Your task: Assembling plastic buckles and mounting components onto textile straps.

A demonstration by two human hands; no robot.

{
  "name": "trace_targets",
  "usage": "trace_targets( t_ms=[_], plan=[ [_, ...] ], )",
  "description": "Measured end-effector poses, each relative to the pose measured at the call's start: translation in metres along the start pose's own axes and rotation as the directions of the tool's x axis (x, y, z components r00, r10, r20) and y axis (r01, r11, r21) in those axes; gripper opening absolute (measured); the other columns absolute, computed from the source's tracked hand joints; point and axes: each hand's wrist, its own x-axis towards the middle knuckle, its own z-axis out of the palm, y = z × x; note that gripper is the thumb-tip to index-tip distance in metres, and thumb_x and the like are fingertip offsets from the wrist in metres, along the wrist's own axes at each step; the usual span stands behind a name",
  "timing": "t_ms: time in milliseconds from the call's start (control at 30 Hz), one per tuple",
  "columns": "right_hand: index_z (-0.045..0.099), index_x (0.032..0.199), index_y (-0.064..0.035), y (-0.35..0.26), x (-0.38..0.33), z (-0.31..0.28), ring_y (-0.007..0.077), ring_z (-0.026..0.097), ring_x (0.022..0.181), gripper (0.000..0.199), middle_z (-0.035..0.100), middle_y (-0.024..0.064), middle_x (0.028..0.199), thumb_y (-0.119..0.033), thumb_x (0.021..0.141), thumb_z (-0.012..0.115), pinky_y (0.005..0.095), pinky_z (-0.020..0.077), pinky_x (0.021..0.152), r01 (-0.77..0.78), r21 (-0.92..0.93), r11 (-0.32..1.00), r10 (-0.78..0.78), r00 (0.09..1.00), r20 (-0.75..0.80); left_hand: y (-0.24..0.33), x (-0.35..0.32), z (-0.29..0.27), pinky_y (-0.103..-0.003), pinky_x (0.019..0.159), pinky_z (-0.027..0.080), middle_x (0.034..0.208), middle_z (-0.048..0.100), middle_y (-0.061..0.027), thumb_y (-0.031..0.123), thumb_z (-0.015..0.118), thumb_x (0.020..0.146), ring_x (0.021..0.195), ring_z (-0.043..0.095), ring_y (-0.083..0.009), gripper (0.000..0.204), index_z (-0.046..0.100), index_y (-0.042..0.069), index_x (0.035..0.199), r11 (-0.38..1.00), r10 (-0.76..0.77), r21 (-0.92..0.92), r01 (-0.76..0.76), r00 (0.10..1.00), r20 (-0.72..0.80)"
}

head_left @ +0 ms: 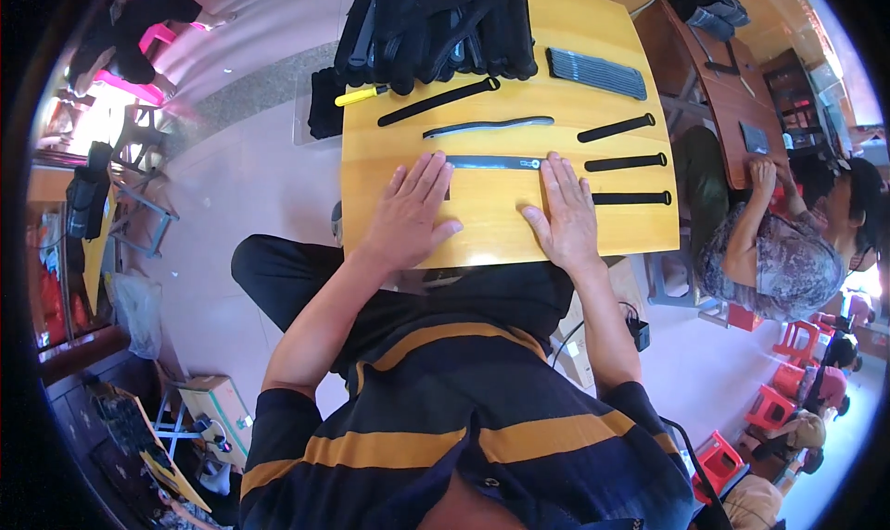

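A dark hook-and-loop strap lies straight across the yellow table, a small pale mark near its right end. My left hand rests flat with fingers stretched over the strap's left end. At the other end, my right hand also lies flat, thumb apart, fingertips against the strap. Just beyond is a slightly wavy grey-black strap, and past that a black strap with a rounded loop end. Several more black straps, among them one, lie side by side right of my right hand.
A big pile of black straps covers the table's far left, with a yellow-handled tool beside it. A flat stack of grey straps sits far right. Another person works at a brown table on the right. Red stools stand behind.
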Motion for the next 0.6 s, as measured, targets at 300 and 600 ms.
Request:
trace_targets(
  t_ms=[300, 600],
  plan=[
    [0.039, 0.156, 0.0017, 0.002, -0.002, 0.003, 0.0392, 0.032, 0.154, 0.079, 0.037, 0.0236, 0.164, -0.054, 0.103, 0.054, 0.0596, 0.0261, 0.123, -0.103, 0.006, 0.995, 0.103, 0.990, -0.094, -0.010, -0.013, 0.004, -0.056, 0.127, 0.019, 0.167, 0.033, -0.0159, 0.045, 0.061, 0.098, 0.158, 0.025, -0.0327, 0.077, 0.037, 0.002, 0.157, 0.996, -0.083, -0.014, 0.083, 0.995, -0.055],
    [0.043, 0.154, 0.0000, -0.045, 0.000, 0.009, 0.0384, 0.034, 0.153, 0.075, 0.039, 0.0203, 0.163, -0.049, 0.100, 0.060, 0.0613, 0.0257, 0.122, 0.088, 0.036, 0.995, -0.084, 0.991, -0.099, -0.062, 0.007, -0.035, -0.047, 0.111, 0.044, 0.142, 0.057, -0.0236, 0.017, 0.069, 0.092, 0.130, 0.056, -0.0400, 0.046, 0.060, -0.003, 0.132, 0.997, -0.076, -0.016, 0.078, 0.876, -0.477]
  ],
)
